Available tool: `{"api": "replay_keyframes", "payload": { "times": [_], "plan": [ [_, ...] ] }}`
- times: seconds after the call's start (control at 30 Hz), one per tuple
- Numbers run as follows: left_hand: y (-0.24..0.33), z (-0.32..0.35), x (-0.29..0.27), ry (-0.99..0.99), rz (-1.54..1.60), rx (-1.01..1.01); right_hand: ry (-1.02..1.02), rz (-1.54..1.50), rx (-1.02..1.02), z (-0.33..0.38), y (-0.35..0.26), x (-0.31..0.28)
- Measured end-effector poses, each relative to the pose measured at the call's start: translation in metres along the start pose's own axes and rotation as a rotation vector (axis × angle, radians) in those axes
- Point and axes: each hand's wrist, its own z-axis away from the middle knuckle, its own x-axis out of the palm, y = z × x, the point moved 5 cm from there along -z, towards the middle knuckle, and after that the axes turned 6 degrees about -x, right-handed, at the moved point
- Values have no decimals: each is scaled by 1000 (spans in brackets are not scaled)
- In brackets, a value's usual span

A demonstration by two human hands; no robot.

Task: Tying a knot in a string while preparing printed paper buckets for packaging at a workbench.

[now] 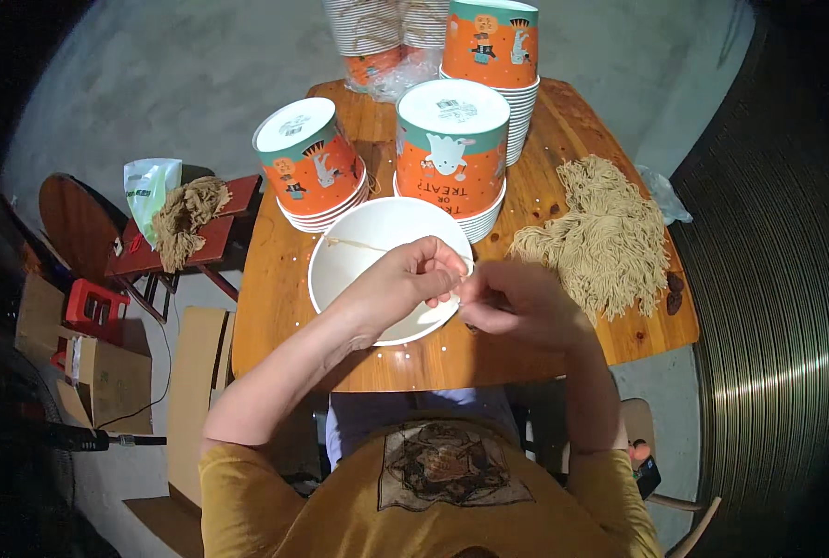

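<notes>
A white paper bucket (344,270) lies tilted on the table's near side, its open mouth facing me. A tan cord (351,244) runs across the mouth from the left side of the rim toward my left hand (424,272). That hand is closed in a pinch on the cord over the right part of the rim. Close against it, my right hand (526,302) is curled, thumb and fingers together at the same spot. What lies between its fingertips is hidden. To its right rests a heap of loose tan cords (610,242).
Upside-down stacks of orange and green printed buckets (307,163), (451,153), (491,46) stand behind the white one on the wooden table (284,344). More stacked buckets (372,65) are farther back. At left, a red bench (233,209) bears a cord bundle (188,216); cardboard boxes (117,381) stand below.
</notes>
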Motion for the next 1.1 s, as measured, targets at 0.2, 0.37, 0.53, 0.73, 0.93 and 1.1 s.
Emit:
{"api": "replay_keyframes", "payload": {
  "times": [0.2, 0.37, 0.53, 0.73, 0.93, 1.1],
  "plan": [
    [-7, -7, 6, -77, 11, 8, 87, 197, -277, -26, -19, -12],
    [-5, -3, 8, -151, 124, -36, 121, 246, -60, -33, -13, -19],
    [-8, -4, 8, -193, 205, -77, 195, 159, -21, -24, 11, -19],
    [-5, -2, 5, -173, 302, -120, 305, 55, -147, 8, 19, -12],
    [-4, -4, 7, -157, 312, -116, 401, 579, -344, 18, -1, -4],
    [-7, -8, 8, -197, 351, -148, 483, 536, -303, 18, -13, 3]
  ]
}}
